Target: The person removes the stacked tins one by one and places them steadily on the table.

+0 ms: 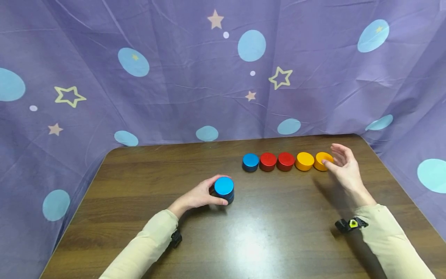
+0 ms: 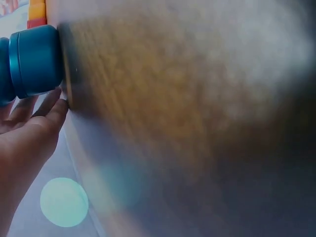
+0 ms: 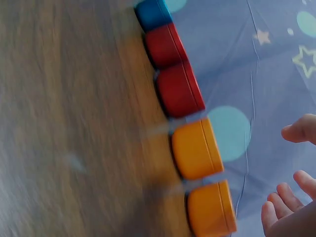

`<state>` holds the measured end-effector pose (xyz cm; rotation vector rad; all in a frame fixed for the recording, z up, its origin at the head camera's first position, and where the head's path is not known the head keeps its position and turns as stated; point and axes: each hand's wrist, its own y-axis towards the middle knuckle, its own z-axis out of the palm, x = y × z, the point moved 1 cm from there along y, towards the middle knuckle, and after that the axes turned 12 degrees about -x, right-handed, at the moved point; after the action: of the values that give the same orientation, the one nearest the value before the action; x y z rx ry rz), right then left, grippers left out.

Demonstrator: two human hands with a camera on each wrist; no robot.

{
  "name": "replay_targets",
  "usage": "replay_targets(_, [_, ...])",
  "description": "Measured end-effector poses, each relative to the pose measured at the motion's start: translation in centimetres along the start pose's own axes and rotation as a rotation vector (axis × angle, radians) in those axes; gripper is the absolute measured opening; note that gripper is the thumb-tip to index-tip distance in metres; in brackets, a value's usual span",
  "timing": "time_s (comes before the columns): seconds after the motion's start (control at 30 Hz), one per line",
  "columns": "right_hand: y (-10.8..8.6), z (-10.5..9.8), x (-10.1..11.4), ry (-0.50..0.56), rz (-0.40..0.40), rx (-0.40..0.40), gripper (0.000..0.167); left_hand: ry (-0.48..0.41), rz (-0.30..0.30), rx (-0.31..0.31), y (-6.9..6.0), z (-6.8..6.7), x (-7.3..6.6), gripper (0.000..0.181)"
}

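Note:
In the head view my left hand [image 1: 201,193] grips a stack of blue round lidded tins [image 1: 224,186], thumb at the near side and fingers behind. The left wrist view shows one blue tin [image 2: 39,60] standing on the table with another on top, partly cut off. My right hand [image 1: 349,173] hovers over the outer yellow tin [image 1: 322,162], fingers spread and holding nothing. In the right wrist view its fingers are apart from that tin [image 3: 211,210]. Beside it stands the other yellow tin [image 1: 304,161].
Two red tins [image 1: 268,161] and a single blue tin [image 1: 250,162] continue the row leftward, near the back of the brown table [image 1: 156,170]. Behind the table hangs a purple curtain [image 1: 174,104] with stars and dots.

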<state>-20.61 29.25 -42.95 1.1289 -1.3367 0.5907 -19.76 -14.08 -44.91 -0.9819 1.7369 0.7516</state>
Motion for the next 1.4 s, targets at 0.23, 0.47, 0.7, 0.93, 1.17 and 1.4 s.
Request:
replay_targets(0.23, [-1.1, 1.8, 1.1, 0.113, -0.064, 0.092, 0.055, 0.194, 0.098, -0.045, -0.5, -1.1, 0.0, 0.082])
replay_targets(0.47, [-2.3, 3.5, 1.7, 0.118, -0.098, 0.193, 0.050, 0.309, 0.116, -0.078, -1.3, -1.2, 1.1, 0.089])
replay_targets(0.7, [-4.0, 5.6, 2.2, 0.111, -0.149, 0.279, 0.050, 0.355, 0.099, -0.087, -1.5, -0.3, 1.5, 0.093])
replay_targets(0.93, [-5.5, 7.5, 2.3, 0.076, -0.153, 0.371, 0.051, 0.408, 0.099, -0.105, -1.4, 0.3, 1.5, 0.082])
replay_targets(1.17, [-6.5, 9.7, 2.2, 0.082, -0.149, 0.464, 0.051, 0.411, 0.115, -0.116, -1.2, 0.4, 1.6, 0.075])
replay_targets(1.4, [-7.9, 11.7, 3.0, 0.085, -0.164, 0.518, 0.050, 0.420, 0.110, -0.119, -1.3, 0.4, 1.6, 0.074])
